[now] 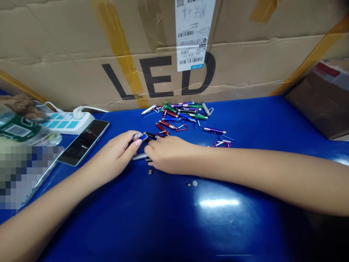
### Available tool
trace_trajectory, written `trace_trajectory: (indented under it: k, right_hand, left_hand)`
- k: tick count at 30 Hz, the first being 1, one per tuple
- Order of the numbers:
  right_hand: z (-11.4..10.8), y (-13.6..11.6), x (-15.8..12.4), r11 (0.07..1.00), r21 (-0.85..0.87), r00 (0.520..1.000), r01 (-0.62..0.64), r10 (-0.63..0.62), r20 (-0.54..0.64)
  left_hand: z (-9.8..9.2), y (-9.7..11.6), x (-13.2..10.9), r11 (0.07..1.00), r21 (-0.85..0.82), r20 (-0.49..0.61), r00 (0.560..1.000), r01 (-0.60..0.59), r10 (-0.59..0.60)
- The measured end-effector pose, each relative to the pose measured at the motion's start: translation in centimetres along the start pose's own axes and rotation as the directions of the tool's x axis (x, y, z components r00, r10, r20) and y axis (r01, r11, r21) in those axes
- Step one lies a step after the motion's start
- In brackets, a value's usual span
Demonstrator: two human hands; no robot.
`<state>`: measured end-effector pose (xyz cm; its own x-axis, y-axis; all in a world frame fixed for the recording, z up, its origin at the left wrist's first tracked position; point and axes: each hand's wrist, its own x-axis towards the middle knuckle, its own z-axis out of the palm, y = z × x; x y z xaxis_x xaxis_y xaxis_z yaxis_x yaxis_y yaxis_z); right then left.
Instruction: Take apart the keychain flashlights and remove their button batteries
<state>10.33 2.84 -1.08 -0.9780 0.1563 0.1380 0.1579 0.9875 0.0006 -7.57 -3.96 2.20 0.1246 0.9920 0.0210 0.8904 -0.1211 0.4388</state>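
Note:
My left hand is closed on a small blue tube, with something clear or silvery between its fingers. Close beside it on the right, my right hand has its fingers curled down over dark tubes on the table; what they grip, if anything, is hidden. A black tube shows just above those fingers, and a silver tube lies between the hands. Behind them is a pile of colourful penlights with carabiner clips. One purple penlight lies apart at the right.
A cardboard box marked LED stands behind the blue table. At left are a phone, a white power strip and a plastic bottle. Small parts lie in front of the hands. A brown carton is at right.

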Motion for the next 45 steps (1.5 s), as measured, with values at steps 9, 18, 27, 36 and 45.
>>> trace_trajectory:
  k: [9, 18, 27, 36, 45]
  right_hand:
    - [-0.6, -0.5, 1.1, 0.983, 0.135, 0.989, -0.124, 0.11, 0.103]
    - [-3.5, 1.2, -1.5, 0.934, 0.305, 0.982, -0.186, 0.191, 0.016]
    - [-4.6, 8.4, -11.1, 0.839, 0.117, 0.845, -0.532, 0.535, 0.004]
    - [-3.5, 11.0, -12.8, 0.802, 0.096, 0.799, -0.589, 0.562, 0.214]
    - [-3.7, 10.3, -12.4, 0.849, 0.049, 0.84, -0.527, 0.511, 0.183]
  left_hand:
    - [2.5, -1.5, -1.6, 0.996, 0.087, -0.039, 0.999, -0.022, 0.025]
    - [3.3, -2.0, -1.8, 0.988, 0.142, -0.071, 0.995, -0.059, 0.069]
    - [1.8, -2.1, -1.5, 0.999, 0.021, 0.022, 0.999, -0.05, 0.05]
    - [0.7, -3.0, -0.4, 0.993, 0.091, 0.084, 0.995, -0.069, 0.062]
    - [1.3, -3.0, -1.0, 0.987, 0.14, -0.014, 0.997, -0.073, 0.076]
